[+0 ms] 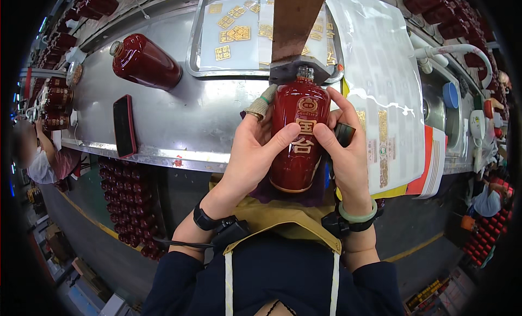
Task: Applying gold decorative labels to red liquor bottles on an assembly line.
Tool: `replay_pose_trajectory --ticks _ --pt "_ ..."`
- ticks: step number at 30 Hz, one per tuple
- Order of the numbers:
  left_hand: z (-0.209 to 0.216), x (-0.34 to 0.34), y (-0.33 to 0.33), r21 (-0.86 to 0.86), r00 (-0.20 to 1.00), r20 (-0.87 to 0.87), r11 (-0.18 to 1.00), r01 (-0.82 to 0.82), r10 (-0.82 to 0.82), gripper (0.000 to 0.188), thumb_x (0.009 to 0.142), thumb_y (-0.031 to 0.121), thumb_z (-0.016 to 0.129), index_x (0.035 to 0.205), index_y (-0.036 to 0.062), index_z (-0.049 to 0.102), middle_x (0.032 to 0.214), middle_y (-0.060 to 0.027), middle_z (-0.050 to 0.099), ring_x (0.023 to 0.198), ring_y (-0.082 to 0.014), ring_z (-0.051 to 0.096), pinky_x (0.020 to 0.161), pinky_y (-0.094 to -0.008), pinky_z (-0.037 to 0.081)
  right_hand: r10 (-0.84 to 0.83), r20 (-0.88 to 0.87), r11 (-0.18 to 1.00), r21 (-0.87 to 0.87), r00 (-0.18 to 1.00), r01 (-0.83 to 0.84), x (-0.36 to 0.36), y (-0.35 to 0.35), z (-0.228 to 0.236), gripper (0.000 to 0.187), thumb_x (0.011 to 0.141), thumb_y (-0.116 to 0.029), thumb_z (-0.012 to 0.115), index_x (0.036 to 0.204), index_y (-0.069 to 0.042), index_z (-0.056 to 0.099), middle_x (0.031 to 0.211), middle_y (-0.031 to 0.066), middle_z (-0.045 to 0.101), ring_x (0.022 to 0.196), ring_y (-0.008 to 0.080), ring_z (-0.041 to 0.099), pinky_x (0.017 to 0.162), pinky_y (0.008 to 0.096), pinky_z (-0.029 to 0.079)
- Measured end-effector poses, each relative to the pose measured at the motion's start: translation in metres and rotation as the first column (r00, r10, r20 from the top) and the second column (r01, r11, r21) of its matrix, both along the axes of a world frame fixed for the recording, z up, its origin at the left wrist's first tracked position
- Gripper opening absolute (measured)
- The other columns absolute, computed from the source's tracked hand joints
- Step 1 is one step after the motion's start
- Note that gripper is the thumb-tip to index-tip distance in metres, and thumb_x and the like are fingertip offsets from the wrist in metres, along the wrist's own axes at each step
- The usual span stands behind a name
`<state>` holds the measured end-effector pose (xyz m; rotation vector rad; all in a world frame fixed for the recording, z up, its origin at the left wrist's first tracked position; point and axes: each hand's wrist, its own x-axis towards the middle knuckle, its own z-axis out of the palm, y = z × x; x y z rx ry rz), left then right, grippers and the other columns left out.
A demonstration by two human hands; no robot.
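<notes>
A dark red glass bottle [293,166] with gold decals on its front lies between my two hands, its clear neck pointing away from me. From the left, my left hand [253,147] grips it with the thumb pressed on the gold decal and a fabric cover on a finger. My right hand [348,153] holds the other side, its thumb on the decal too and a dark band round a finger. Beyond the bottle's neck is a dark block at the foot of a brown post [296,25]. Under the bottle some purple cloth shows.
A metal tray [193,60] with gold decals on pale sheets lies behind the post. Another red bottle [147,63] and a phone [124,125] are on the steel table [212,106] at left. Decal sheets [375,71] cover the right side, near a sink. Co-workers sit at both edges.
</notes>
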<state>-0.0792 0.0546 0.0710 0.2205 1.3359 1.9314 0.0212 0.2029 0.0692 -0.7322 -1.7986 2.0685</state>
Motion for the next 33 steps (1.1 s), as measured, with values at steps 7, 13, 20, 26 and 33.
replay_pose_trajectory --ticks 7,13,20,26,33 --pt "-0.0011 0.0005 -0.0006 0.003 1.0 -0.008 1.0 -0.003 0.003 0.076 0.1 0.011 0.072 0.159 -0.0064 0.028 0.152 -0.0184 0.049 0.137 -0.022 0.053 0.116 -0.0369 0.043 -0.005 -0.01 1.0 -0.028 1.0 0.005 -0.0005 -0.0006 0.0005 0.069 0.092 -0.012 0.082 0.151 -0.002 0.049 0.094 -0.0059 0.047 0.084 0.003 0.045 0.076 0.0174 0.04" --pt "-0.0027 -0.0014 -0.0012 0.071 0.984 0.168 0.995 -0.064 0.052 0.071 0.101 0.012 0.071 0.157 -0.0062 0.032 0.149 -0.0179 0.053 0.136 -0.022 0.053 0.115 -0.036 0.044 -0.002 -0.01 0.997 -0.079 1.0 0.001 0.0003 0.0029 0.0 0.066 0.093 -0.011 0.08 0.151 -0.001 0.049 0.093 -0.0058 0.046 0.083 0.003 0.045 0.076 0.0174 0.04" --pt "-0.0036 0.0017 0.0004 0.017 0.998 0.03 0.999 -0.051 0.05 0.07 0.101 0.012 0.071 0.156 -0.0067 0.033 0.148 -0.0179 0.053 0.135 -0.0217 0.054 0.115 -0.0362 0.044 -0.004 -0.002 1.0 -0.007 1.0 0.004 -0.0021 -0.0022 0.0016 0.067 0.092 -0.012 0.081 0.15 -0.001 0.05 0.093 -0.0056 0.045 0.083 0.0032 0.045 0.075 0.017 0.039" --pt "-0.002 0.0007 0.0037 0.003 0.999 0.032 0.999 -0.043 0.043 0.071 0.1 0.013 0.072 0.157 -0.0068 0.033 0.148 -0.0187 0.053 0.134 -0.022 0.055 0.115 -0.0362 0.045 -0.012 -0.002 1.0 0.014 1.0 0.012 -0.0024 -0.0001 0.0013 0.068 0.092 -0.014 0.082 0.15 0.0 0.049 0.093 -0.0053 0.045 0.082 0.0032 0.044 0.074 0.0173 0.039" --pt "-0.0005 0.0018 0.0037 -0.023 0.999 -0.021 0.999 -0.046 0.046 0.071 0.1 0.013 0.073 0.156 -0.007 0.034 0.146 -0.0186 0.055 0.132 -0.022 0.057 0.113 -0.0361 0.047 0.0 -0.006 1.0 0.005 1.0 0.0 -0.0025 -0.0004 0.0024 0.068 0.092 -0.014 0.082 0.15 0.0 0.05 0.094 -0.0053 0.045 0.083 0.0035 0.044 0.074 0.0172 0.038"
